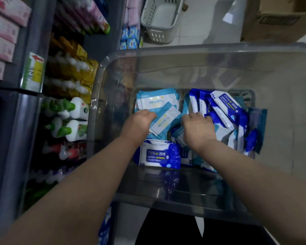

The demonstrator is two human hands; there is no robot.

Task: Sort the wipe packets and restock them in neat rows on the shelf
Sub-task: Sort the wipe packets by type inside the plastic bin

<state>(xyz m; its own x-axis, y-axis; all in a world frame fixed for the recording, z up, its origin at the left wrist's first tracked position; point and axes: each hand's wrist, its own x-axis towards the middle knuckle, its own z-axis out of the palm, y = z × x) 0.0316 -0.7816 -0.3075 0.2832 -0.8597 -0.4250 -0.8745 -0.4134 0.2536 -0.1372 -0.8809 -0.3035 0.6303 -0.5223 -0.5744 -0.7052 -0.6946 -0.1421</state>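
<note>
Inside the clear bin (99,68) at centre, the left hand (140,124) curls its fingers onto a tilted pale-blue packet (166,119) at its 3 o'clock. The right hand (198,128) digs curled fingers among the dark-blue packets (226,106), and what it holds is hidden. These pouches look soft, light and slick, so pinching the sealed ends seems safest. The bin floor looks smooth. Shelf bottles (74,110) stand at 9 o'clock, a white basket (159,34) at 12 and a cardboard box (272,27) at 1.

A white slotted basket (159,33) stands at top centre, a cardboard box (279,22) at upper right, green-capped bottles (78,110) at left.
</note>
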